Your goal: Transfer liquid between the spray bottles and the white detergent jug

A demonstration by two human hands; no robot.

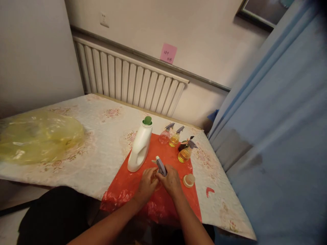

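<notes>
Over a red plastic sheet (119,185), my two hands meet at a small spray bottle with a grey trigger head (161,167). My left hand (147,185) is closed around the bottle's body, which is mostly hidden by the fingers. The right hand (170,179) grips the grey trigger head. Just behind my left hand stands a white jug with a handle (140,144), a green piece in its open mouth. To the right of my right hand lies a pale translucent cap (189,180).
Behind stand spray bottles with pink (164,137), yellow (174,139) and amber (184,154) contents, and a dark one (182,146). A crumpled yellow plastic bag (41,137) covers the table's left side. A red scrap (209,191) lies right. A blue curtain (276,119) borders the table.
</notes>
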